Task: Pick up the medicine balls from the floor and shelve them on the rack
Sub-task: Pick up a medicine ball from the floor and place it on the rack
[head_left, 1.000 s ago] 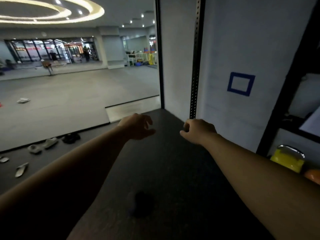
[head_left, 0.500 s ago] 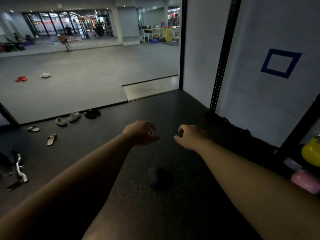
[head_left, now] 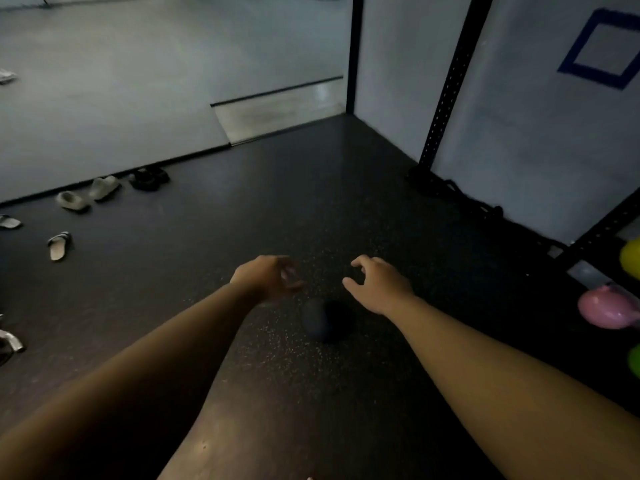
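A dark medicine ball (head_left: pixel 323 320) lies on the black rubber floor, low in the middle of the head view, hard to make out against the floor. My left hand (head_left: pixel 268 277) hovers just above and left of it, fingers curled and apart, holding nothing. My right hand (head_left: pixel 379 284) hovers above and right of the ball, fingers spread, also empty. Neither hand touches the ball. The black rack (head_left: pixel 601 233) stands at the right edge.
A pink kettlebell (head_left: pixel 604 311) and a yellow-green one (head_left: pixel 630 258) sit low in the rack at right. A black perforated upright (head_left: pixel 446 88) stands against the white wall. Several slippers (head_left: pixel 102 187) lie on the floor at left. A metal object (head_left: pixel 10 339) lies at the left edge.
My view has tipped down toward the floor. Both hands have dropped closer to the dark ball and their fingers have opened wider.
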Action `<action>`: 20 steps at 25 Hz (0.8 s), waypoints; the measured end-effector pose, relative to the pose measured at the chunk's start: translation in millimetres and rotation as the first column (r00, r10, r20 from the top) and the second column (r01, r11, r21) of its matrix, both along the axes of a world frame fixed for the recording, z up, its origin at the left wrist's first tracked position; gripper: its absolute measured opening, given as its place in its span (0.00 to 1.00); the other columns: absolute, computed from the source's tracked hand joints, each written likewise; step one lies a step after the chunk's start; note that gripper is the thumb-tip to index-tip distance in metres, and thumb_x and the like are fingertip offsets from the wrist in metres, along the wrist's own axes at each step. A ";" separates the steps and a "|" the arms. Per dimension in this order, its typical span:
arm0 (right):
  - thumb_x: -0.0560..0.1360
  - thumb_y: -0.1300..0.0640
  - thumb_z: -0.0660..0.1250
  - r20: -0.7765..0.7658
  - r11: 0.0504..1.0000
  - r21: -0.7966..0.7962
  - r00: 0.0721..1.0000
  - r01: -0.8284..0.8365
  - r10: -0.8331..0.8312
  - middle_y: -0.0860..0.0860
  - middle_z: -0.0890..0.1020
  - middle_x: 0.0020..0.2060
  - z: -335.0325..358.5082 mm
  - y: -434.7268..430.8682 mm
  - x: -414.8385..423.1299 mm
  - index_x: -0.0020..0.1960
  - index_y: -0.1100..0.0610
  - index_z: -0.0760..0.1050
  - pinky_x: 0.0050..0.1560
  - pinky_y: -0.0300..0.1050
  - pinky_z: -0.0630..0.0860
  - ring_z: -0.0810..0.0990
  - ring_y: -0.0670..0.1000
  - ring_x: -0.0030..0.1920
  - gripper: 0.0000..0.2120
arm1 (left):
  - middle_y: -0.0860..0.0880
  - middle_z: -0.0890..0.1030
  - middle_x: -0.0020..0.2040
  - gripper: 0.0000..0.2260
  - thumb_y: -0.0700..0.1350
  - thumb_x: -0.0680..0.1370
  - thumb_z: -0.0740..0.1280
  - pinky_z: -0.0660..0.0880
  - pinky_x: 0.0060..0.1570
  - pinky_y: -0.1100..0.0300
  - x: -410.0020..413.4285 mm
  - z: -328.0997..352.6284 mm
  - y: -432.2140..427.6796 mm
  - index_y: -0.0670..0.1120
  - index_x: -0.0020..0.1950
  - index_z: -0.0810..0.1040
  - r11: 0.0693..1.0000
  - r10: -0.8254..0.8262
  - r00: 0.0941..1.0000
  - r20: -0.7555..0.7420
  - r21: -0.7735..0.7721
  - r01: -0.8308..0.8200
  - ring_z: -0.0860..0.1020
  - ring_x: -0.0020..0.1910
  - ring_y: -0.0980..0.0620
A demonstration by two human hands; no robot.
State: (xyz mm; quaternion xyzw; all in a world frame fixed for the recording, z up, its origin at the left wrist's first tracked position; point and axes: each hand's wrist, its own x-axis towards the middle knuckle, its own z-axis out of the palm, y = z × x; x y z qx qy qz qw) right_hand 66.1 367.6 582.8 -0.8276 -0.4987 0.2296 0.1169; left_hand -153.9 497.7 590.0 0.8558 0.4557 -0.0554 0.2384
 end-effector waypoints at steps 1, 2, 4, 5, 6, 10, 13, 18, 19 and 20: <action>0.78 0.38 0.66 0.000 1.000 -0.018 1.000 0.010 -0.010 0.50 0.74 0.66 -5.7 4.8 4.7 0.70 0.43 0.69 0.58 0.57 0.79 0.76 0.53 0.63 0.23 | 0.55 0.82 0.61 0.20 0.62 0.79 0.71 0.73 0.48 0.58 4.9 -8.9 6.5 0.58 0.68 0.77 1.000 -0.010 1.000 -0.008 -0.022 0.010 0.76 0.54 0.57; 0.79 0.38 0.66 -0.002 0.999 -0.034 1.000 0.020 -0.020 0.50 0.74 0.67 -12.6 9.9 9.6 0.71 0.43 0.69 0.59 0.58 0.79 0.76 0.54 0.63 0.23 | 0.55 0.82 0.61 0.20 0.62 0.79 0.71 0.73 0.50 0.57 10.4 -17.5 12.9 0.58 0.68 0.77 0.999 -0.021 1.000 -0.017 -0.045 0.021 0.77 0.54 0.57; 0.79 0.38 0.65 -0.015 0.997 -0.064 0.999 0.031 -0.032 0.50 0.74 0.67 -31.1 21.3 20.6 0.72 0.44 0.69 0.60 0.59 0.79 0.76 0.54 0.64 0.23 | 0.55 0.82 0.62 0.22 0.63 0.78 0.71 0.73 0.52 0.55 24.5 -33.6 27.8 0.58 0.69 0.77 0.996 -0.057 0.997 -0.047 -0.072 0.054 0.77 0.56 0.56; 0.79 0.39 0.65 -0.023 0.997 -0.078 0.999 0.029 -0.031 0.50 0.74 0.67 -40.6 27.0 25.1 0.72 0.44 0.69 0.60 0.59 0.78 0.76 0.54 0.64 0.23 | 0.55 0.82 0.62 0.22 0.64 0.78 0.71 0.73 0.52 0.55 31.4 -39.0 36.2 0.58 0.69 0.77 0.995 -0.073 0.995 -0.064 -0.075 0.068 0.77 0.56 0.56; 0.79 0.38 0.65 -0.031 0.996 -0.090 0.999 0.025 -0.028 0.50 0.74 0.67 -50.0 33.1 29.6 0.72 0.44 0.69 0.60 0.59 0.78 0.76 0.54 0.64 0.23 | 0.55 0.81 0.62 0.23 0.65 0.78 0.71 0.73 0.51 0.55 38.7 -42.6 46.0 0.58 0.69 0.77 0.995 -0.083 0.993 -0.078 -0.068 0.078 0.77 0.56 0.56; 0.79 0.38 0.65 -0.058 0.992 -0.127 0.998 0.009 -0.017 0.51 0.74 0.67 -91.4 77.9 62.3 0.72 0.44 0.69 0.61 0.60 0.78 0.76 0.55 0.64 0.23 | 0.54 0.81 0.64 0.23 0.65 0.78 0.70 0.74 0.51 0.54 81.3 -65.2 100.5 0.57 0.70 0.77 0.996 -0.085 0.991 -0.106 -0.044 0.081 0.78 0.58 0.54; 0.80 0.38 0.64 -0.078 0.982 -0.190 0.997 -0.007 -0.008 0.51 0.74 0.68 -120.3 124.1 93.6 0.72 0.44 0.68 0.63 0.60 0.76 0.75 0.56 0.66 0.23 | 0.54 0.81 0.64 0.23 0.67 0.78 0.69 0.73 0.52 0.54 107.4 -94.9 138.0 0.58 0.70 0.76 0.995 -0.073 0.990 -0.124 -0.075 0.064 0.78 0.60 0.54; 0.80 0.39 0.65 -0.107 0.961 -0.275 0.994 -0.044 0.015 0.52 0.73 0.69 -185.5 193.7 127.3 0.73 0.46 0.69 0.63 0.59 0.76 0.74 0.56 0.67 0.24 | 0.54 0.81 0.64 0.26 0.70 0.77 0.67 0.79 0.57 0.49 127.5 -164.8 200.5 0.58 0.69 0.77 0.985 -0.057 0.982 -0.182 -0.170 0.026 0.79 0.58 0.53; 0.80 0.39 0.65 -0.117 0.955 -0.292 0.993 -0.051 0.017 0.52 0.73 0.68 -205.8 205.9 130.4 0.73 0.46 0.69 0.62 0.59 0.77 0.74 0.56 0.67 0.24 | 0.53 0.81 0.64 0.26 0.70 0.77 0.67 0.79 0.58 0.49 130.7 -185.9 214.2 0.57 0.69 0.77 0.982 -0.051 0.981 -0.187 -0.188 0.015 0.79 0.58 0.53; 0.81 0.39 0.65 -0.128 0.949 -0.311 0.992 -0.057 0.017 0.52 0.74 0.68 -229.9 218.1 132.0 0.73 0.46 0.69 0.62 0.58 0.77 0.74 0.56 0.67 0.24 | 0.53 0.81 0.65 0.26 0.70 0.77 0.67 0.79 0.57 0.49 133.6 -210.8 228.5 0.56 0.69 0.77 0.978 -0.033 0.982 -0.187 -0.210 -0.007 0.79 0.57 0.53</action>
